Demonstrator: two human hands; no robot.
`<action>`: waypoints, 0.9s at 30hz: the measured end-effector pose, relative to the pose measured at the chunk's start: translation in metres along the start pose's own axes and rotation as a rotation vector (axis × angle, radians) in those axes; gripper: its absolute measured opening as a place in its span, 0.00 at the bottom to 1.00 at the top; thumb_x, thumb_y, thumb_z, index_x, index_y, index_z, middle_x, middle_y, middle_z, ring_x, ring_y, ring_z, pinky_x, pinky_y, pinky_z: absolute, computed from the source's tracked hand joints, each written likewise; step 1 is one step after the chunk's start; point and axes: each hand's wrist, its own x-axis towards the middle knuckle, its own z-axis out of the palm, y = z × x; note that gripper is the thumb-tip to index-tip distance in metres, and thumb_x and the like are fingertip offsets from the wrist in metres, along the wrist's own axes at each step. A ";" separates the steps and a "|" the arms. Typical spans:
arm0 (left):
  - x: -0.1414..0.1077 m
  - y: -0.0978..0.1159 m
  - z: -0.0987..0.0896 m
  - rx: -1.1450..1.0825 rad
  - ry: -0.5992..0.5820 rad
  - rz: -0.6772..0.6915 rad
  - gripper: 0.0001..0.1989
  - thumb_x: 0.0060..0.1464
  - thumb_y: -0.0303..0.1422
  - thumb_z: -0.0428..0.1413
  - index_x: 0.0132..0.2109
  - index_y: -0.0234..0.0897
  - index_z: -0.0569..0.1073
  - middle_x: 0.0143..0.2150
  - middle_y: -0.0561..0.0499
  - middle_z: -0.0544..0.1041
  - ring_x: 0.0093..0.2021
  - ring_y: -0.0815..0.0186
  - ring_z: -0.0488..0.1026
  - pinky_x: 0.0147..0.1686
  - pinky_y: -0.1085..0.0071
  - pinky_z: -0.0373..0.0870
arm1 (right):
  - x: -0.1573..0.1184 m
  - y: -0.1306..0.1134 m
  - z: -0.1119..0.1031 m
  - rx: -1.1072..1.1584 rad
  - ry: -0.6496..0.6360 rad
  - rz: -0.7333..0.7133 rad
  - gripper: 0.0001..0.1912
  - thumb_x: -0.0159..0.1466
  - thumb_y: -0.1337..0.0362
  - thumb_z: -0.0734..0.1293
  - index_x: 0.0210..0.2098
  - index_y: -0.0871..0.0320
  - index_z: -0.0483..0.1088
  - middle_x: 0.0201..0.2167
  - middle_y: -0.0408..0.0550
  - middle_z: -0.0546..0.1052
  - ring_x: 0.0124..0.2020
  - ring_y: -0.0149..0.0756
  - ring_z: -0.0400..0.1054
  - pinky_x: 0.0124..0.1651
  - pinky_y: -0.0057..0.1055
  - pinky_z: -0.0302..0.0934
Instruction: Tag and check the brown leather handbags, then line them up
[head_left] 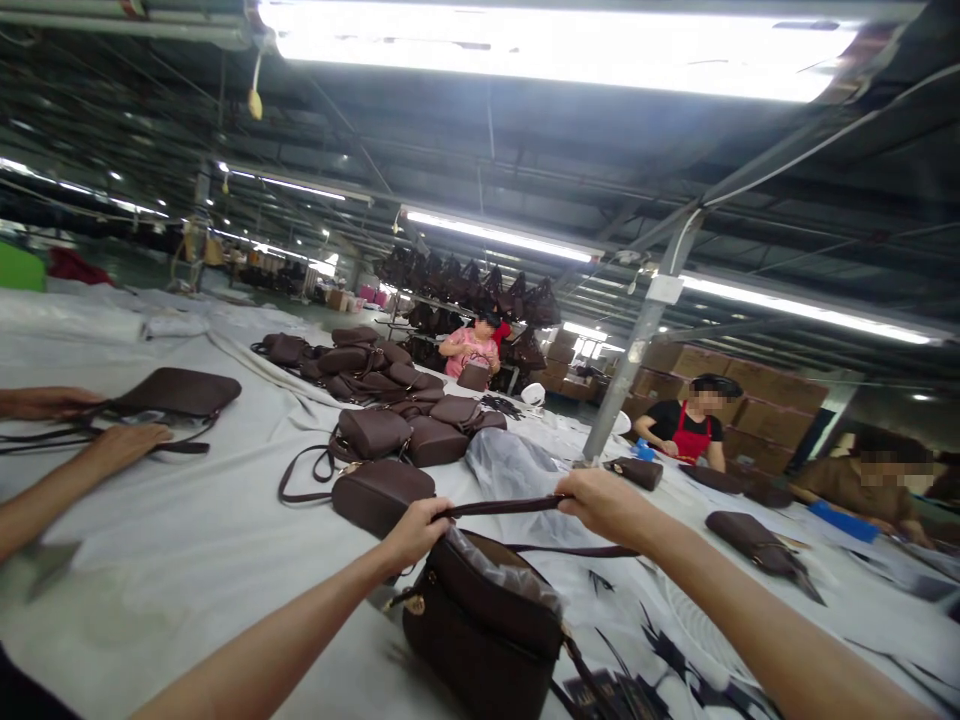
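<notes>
Left hand: thumb and fingers of the left hand (416, 535) are clamped on one end section of the strap, just above the open top of the brown bag.
Right hand: the right hand (600, 505) is closed on the same strap, higher and well apart from the left.
Strap: the dark brown strap (502, 507) runs nearly straight between the two hands; a second dark length passes below it, under the right wrist.
Brown bag: the brown bag (480, 630) is toward the near edge of the surface, below both hands, top open.
Filling: clear plastic (499, 572) shows in the opening.
Bag fitting: a gold-coloured tag (415, 604) hangs at the left end of the opening.
Surface: white covering (247, 560) carries all the bags.
Bag pile: a pile of similar brown bags (375, 432) lies beyond the left hand, extending toward the far edge.
Plastic sheet: a translucent sheet (514, 462) lies just beside the pile, on its right.
Near right corner: loose dark strips (667, 645) lie to the right of the brown bag.
Left edge: a co-worker's two hands (124, 447) are at another bag (176, 392).
Far edge: a person in pink (466, 348) holds a bag.
</notes>
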 end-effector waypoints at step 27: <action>0.097 0.118 -0.008 -0.949 -0.063 -0.241 0.11 0.55 0.30 0.57 0.29 0.36 0.63 0.17 0.60 0.61 0.13 0.77 0.52 0.15 0.79 0.45 | -0.006 0.042 -0.017 -0.075 0.423 0.109 0.16 0.66 0.60 0.54 0.38 0.54 0.72 0.25 0.46 0.78 0.26 0.36 0.73 0.30 0.28 0.60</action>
